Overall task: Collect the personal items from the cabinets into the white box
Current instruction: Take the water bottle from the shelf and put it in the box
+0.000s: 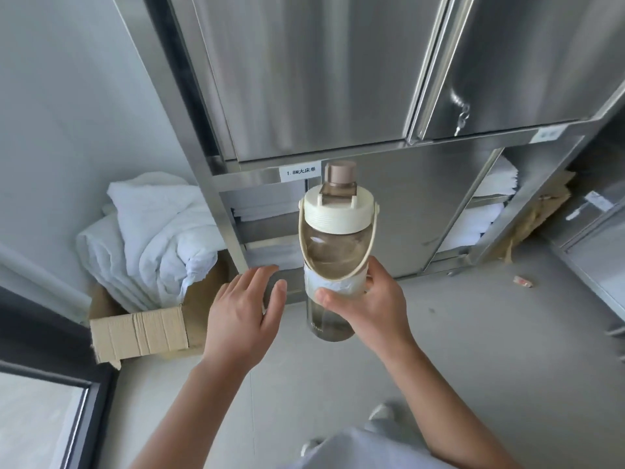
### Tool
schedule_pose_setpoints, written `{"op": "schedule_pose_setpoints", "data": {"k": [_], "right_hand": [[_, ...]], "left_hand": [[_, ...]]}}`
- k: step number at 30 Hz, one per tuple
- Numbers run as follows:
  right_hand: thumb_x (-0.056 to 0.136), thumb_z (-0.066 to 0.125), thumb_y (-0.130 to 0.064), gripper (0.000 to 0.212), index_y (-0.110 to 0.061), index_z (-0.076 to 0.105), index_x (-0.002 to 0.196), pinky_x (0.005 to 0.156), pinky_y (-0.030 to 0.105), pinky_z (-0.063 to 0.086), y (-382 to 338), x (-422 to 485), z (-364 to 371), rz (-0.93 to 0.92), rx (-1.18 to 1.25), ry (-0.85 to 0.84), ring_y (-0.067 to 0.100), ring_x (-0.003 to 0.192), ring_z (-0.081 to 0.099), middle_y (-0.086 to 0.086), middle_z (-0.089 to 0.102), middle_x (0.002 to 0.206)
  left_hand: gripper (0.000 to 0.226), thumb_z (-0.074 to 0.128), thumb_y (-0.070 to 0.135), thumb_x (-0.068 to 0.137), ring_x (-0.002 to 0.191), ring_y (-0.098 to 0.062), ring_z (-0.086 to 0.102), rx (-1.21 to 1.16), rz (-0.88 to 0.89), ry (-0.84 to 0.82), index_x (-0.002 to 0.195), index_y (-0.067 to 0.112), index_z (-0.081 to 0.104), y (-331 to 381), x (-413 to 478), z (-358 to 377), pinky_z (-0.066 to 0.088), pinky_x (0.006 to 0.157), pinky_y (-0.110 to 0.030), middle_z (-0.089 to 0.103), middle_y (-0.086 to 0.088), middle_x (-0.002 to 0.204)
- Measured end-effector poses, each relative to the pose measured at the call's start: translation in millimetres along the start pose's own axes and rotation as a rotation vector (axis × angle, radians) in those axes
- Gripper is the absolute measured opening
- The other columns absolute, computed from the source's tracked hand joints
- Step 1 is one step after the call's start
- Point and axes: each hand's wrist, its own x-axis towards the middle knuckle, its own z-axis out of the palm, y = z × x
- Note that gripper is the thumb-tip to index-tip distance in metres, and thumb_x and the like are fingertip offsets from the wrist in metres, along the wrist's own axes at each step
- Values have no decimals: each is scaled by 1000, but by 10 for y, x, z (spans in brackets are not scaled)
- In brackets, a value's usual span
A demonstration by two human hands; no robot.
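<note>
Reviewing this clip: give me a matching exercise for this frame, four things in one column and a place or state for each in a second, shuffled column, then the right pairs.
Things:
1. water bottle
2. left hand
3. crumpled white bedding
4. small wrapper

Places or states:
A. lying on the bare floor to the right
B. held upright in the right hand
C. open, fingers spread, touching nothing
D. piled in the cardboard box beside the steel cabinet

Pairs: 1-B, 2-C, 3-D, 4-A
</note>
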Motion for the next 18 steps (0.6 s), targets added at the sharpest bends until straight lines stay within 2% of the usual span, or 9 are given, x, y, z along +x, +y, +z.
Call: {"op": "schedule_pose_setpoints", "data": {"k": [5,13,18], "right_hand": [[56,87,-55,53,-38,65,100,70,21,50,-82,-147,-379,-5,35,117,-2,87,70,-22,74,92],[55,87,-56,57,-43,64,105,72,21,50,95,-444,-1222,57,52,297,-5,91,69,-26,73,97],[53,86,-58,60,-46,62,106,74,22,51,297,-701,-1963,112,-6,407,-8,92,66,-29,71,97]], "left_hand": [[50,27,49,98,93,-22,64,17,86,-39,120,19,60,306,75,-2,50,78,-37,67,4,105],[46,29,50,100,104,-19,63,108,316,-158,119,21,59,1061,104,318,46,87,-35,65,5,118],[42,36,46,98,94,-24,64,125,471,-197,110,17,64,1776,85,641,47,81,-36,67,3,111]]}}
